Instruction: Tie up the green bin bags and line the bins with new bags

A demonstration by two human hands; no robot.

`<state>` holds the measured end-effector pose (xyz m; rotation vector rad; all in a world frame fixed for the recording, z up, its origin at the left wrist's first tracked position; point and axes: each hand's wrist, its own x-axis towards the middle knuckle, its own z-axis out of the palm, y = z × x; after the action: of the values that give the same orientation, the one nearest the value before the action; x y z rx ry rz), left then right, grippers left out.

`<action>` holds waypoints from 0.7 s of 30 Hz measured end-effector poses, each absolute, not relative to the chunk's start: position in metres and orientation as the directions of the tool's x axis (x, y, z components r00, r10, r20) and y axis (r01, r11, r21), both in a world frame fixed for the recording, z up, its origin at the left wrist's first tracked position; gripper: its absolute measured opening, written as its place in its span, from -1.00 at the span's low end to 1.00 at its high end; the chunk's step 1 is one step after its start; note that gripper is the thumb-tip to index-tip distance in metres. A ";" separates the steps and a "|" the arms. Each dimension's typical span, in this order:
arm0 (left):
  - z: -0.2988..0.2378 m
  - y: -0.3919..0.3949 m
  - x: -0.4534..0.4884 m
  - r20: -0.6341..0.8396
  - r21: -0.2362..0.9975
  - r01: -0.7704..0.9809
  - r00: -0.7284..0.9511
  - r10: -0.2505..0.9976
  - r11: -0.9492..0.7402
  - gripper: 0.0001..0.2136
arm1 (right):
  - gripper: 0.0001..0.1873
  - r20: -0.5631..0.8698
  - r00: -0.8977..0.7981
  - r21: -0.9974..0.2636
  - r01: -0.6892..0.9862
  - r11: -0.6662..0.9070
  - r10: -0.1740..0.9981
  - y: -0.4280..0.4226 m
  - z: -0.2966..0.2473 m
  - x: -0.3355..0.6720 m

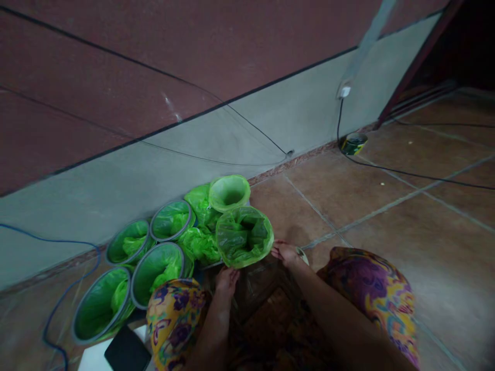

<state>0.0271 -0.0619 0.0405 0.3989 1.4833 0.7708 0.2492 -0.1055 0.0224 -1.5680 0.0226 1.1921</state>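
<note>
A small bin lined with a green plastic bag [244,236] stands on the tiled floor right in front of me. My left hand [227,280] touches the bag's near lower edge, fingers bent onto the bin below it. On the bag's right side, my right hand [285,252] presses against the bin with its fingers curled. The bin's body is mostly hidden under the bag. Another green-lined bin [229,192] sits just behind it. Loose green bags [201,242] lie between the bins.
Several grey-rimmed bins with green liners [158,268] line the wall [116,180] at left. A dark flat object [127,350] lies at the bottom left. A black cable [386,169] runs from a wall socket [344,91] past a small tin [353,144]. A blue cable [58,304] loops at left.
</note>
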 end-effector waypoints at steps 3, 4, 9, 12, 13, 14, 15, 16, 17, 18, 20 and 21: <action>0.035 -0.061 0.027 -0.739 0.670 -0.211 -0.092 0.668 0.712 -0.82 | -0.90 -0.720 0.446 -0.673 -0.637 -0.376 0.532 -0.106 0.017 0.249; 0.034 -0.060 0.027 -0.739 0.670 -0.206 -0.094 0.667 0.713 -0.82 | -0.90 -0.727 0.442 -0.663 -0.649 -0.372 0.525 -0.105 0.015 0.248; 0.031 -0.055 0.030 -0.734 0.679 -0.155 -0.115 0.669 0.718 -0.84 | -0.84 -0.742 0.479 -0.655 -0.667 -0.355 0.468 -0.102 0.008 0.247; 0.031 -0.056 0.031 -0.728 0.685 -0.110 -0.130 0.673 0.720 -0.85 | -0.82 -0.723 0.499 -0.676 -0.653 -0.342 0.477 -0.102 0.004 0.242; 0.031 -0.056 0.032 -0.725 0.688 -0.090 -0.135 0.676 0.720 -0.85 | -0.85 -0.715 0.503 -0.684 -0.646 -0.337 0.486 -0.102 0.002 0.240; 0.031 -0.057 0.033 -0.719 0.692 -0.067 -0.142 0.680 0.718 -0.84 | -0.88 -0.705 0.507 -0.693 -0.640 -0.331 0.496 -0.101 0.000 0.237; 0.031 -0.057 0.034 -0.713 0.697 -0.040 -0.149 0.686 0.716 -0.84 | -0.91 -0.695 0.511 -0.702 -0.634 -0.325 0.505 -0.101 -0.003 0.235; 0.031 -0.057 0.036 -0.704 0.702 -0.007 -0.156 0.693 0.712 -0.84 | -0.93 -0.685 0.516 -0.711 -0.627 -0.317 0.515 -0.101 -0.005 0.234; 0.031 -0.057 0.038 -0.694 0.707 0.029 -0.164 0.701 0.706 -0.84 | -0.94 -0.674 0.520 -0.720 -0.619 -0.312 0.524 -0.100 -0.008 0.232; 0.030 -0.057 0.040 -0.682 0.711 0.071 -0.173 0.711 0.699 -0.84 | -0.93 -0.664 0.524 -0.730 -0.610 -0.310 0.532 -0.100 -0.011 0.231; 0.029 -0.054 0.042 -0.652 0.715 0.164 -0.192 0.733 0.679 -0.85 | -0.93 -0.644 0.536 -0.750 -0.583 -0.312 0.546 -0.099 -0.017 0.231; 0.029 -0.052 0.042 -0.635 0.713 0.216 -0.202 0.745 0.667 -0.86 | -0.92 -0.633 0.544 -0.762 -0.565 -0.317 0.551 -0.098 -0.020 0.232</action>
<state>0.0421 -0.0517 0.0289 0.7762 1.7486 0.5816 0.2316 -0.0981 -0.0200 -1.5307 0.0123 1.1138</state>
